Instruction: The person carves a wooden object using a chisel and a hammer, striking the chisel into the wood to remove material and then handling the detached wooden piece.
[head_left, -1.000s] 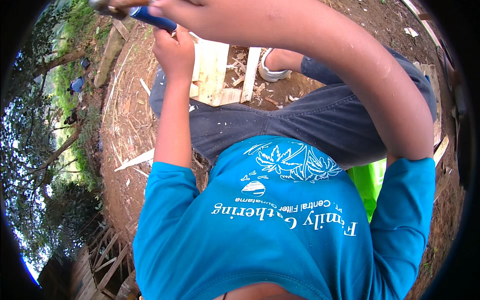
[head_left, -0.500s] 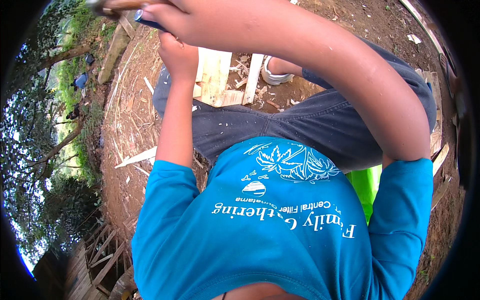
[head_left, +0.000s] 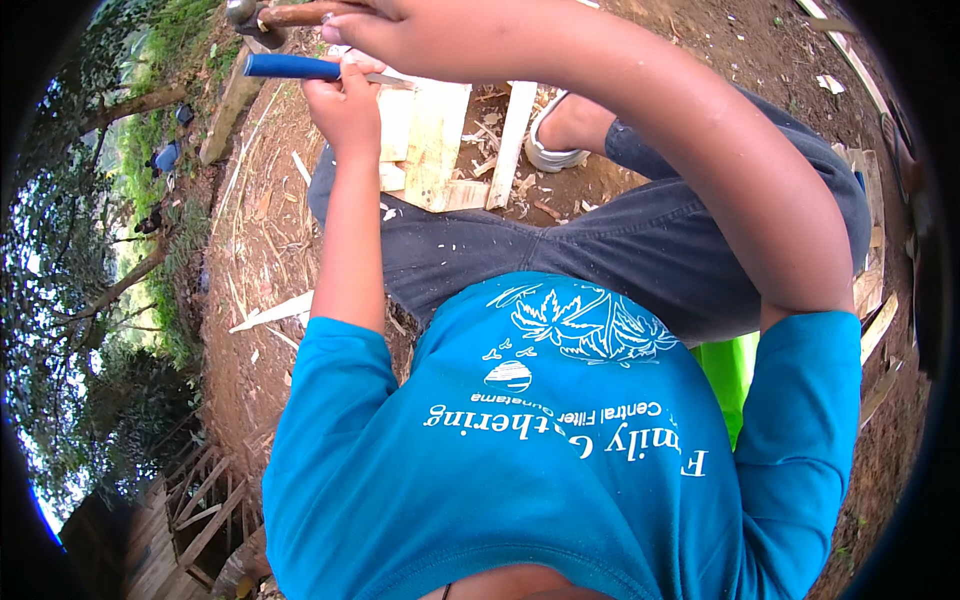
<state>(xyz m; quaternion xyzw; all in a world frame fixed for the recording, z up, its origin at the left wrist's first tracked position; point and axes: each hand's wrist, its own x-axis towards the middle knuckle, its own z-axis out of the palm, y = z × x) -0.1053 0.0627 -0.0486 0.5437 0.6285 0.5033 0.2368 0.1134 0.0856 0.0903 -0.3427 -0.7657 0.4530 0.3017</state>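
My left hand [head_left: 345,112] is closed around a chisel [head_left: 290,67] with a blue handle, at the upper left. Its metal blade slants toward a pale wooden board [head_left: 432,140] between my legs; my right arm partly hides the tip. Held above the chisel by its brown wooden handle is a hammer [head_left: 290,15], in the grip of my right hand [head_left: 395,32]. The hammer's metal head lies left of that hand, close to the butt of the chisel but apart from it in the picture. My right forearm crosses over the top of the board.
A narrow wood strip [head_left: 512,145] leans beside the board, near my sandalled foot [head_left: 560,135]. Wood shavings and offcuts litter the brown soil [head_left: 255,220]. Logs and trees stand at the left. Several planks [head_left: 872,230] lie at the right, and something bright green [head_left: 728,385] shows behind me.
The hammer and my right hand have shifted a little, with the hammer's head now plainer to see. My left hand has moved slightly left and up, and the chisel's handle has come into fuller view.
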